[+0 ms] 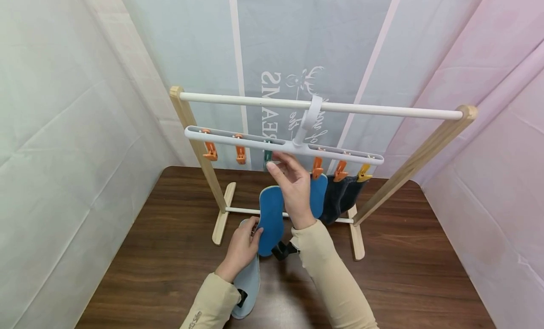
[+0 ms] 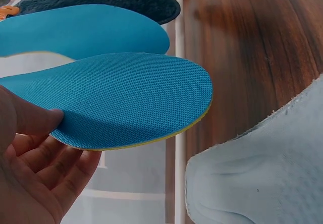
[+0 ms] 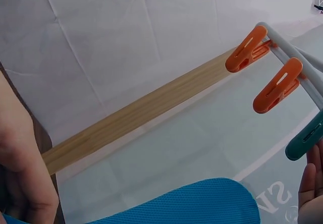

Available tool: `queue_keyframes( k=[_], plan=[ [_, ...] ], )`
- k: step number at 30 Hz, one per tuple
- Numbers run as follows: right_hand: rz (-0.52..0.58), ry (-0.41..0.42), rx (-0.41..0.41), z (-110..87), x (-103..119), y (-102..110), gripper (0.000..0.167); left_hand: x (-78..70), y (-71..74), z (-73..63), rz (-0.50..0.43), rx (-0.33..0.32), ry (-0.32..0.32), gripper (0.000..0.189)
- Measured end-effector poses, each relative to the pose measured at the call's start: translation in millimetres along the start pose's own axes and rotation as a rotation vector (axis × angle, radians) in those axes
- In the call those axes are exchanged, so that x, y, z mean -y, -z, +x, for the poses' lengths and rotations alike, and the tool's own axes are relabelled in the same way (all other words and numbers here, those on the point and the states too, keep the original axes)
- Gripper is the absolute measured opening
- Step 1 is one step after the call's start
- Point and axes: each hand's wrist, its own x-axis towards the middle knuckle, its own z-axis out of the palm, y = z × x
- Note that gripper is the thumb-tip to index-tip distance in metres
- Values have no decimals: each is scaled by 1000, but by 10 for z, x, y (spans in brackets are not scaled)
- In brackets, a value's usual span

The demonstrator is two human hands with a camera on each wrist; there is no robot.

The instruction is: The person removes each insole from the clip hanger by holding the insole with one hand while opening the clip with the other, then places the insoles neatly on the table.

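My left hand [image 1: 242,248] pinches the edge of a blue insole [image 1: 270,220], thumb on its textured face and fingers beneath. In the left wrist view this insole [image 2: 136,98] shows a thin yellow edge. Raised to the hanger [image 1: 255,142], my right hand [image 1: 294,187] is beside a green clip [image 1: 267,154]. The right wrist view shows its fingers behind the green clip [image 3: 305,135] and its thumb just below, apart from it. Another blue insole [image 1: 318,192] hangs from an orange clip [image 1: 317,167], partly hidden by my right hand.
Dark fuzzy insoles [image 1: 340,197] hang at the right from an orange clip [image 1: 340,171] and a yellow clip [image 1: 364,173]. Two orange clips [image 1: 240,152] hang at the left. The hanger hooks over a wooden rack's white rail [image 1: 382,110]. A grey insole [image 1: 250,284] lies on the table [image 1: 140,272].
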Motion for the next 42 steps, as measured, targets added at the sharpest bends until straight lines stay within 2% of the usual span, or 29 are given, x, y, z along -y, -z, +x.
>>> queue_keyframes(
  k=[7, 17, 28, 35, 42],
  plan=[
    [11, -2, 18, 11, 30, -20, 58, 21, -1, -20, -14, 12, 22, 19],
    [5, -11, 24, 9, 37, -30, 51, 33, -18, -36, -1, 4, 11, 17],
    [2, -44, 12, -27, 10, -14, 66, 49, -19, -51, -9, -5, -3, 17],
    [-46, -105, 20, -79, 14, 25, 47, 45, -16, -69, -12, 2, 5, 16],
    [-115, -207, 43, -149, 38, 50, 48, 48, -22, -77, -26, 10, 20, 13]
  ],
)
